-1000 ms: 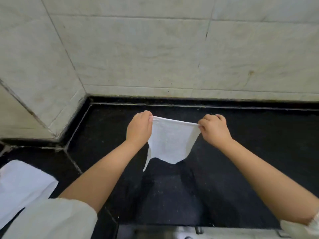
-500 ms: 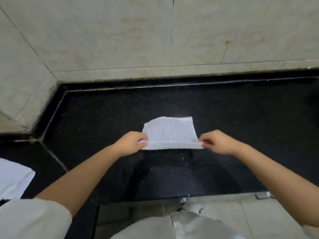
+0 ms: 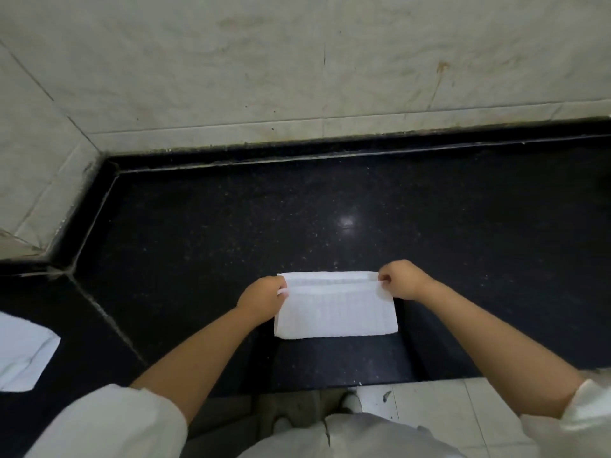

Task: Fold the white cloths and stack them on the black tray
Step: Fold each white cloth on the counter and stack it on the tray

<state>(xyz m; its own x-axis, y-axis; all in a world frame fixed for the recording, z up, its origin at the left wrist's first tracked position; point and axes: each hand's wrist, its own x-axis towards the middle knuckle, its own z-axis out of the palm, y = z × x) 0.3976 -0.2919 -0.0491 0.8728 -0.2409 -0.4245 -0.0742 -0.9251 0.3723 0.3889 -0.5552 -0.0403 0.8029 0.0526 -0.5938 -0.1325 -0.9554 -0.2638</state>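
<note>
White cloth (image 3: 335, 309): folded, laid flat on the black surface (image 3: 205, 226) near its front edge. Far left corner is pinched by the left hand (image 3: 263, 299), far right corner by the right hand (image 3: 401, 280); fingers curled. Second white cloth (image 3: 23, 352), apparently unfolded, is cut off at the left edge.

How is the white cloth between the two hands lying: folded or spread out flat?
Folded. The white cloth lies doubled on the black counter, layered edges along its far side, pinched by the left hand and right hand.
</note>
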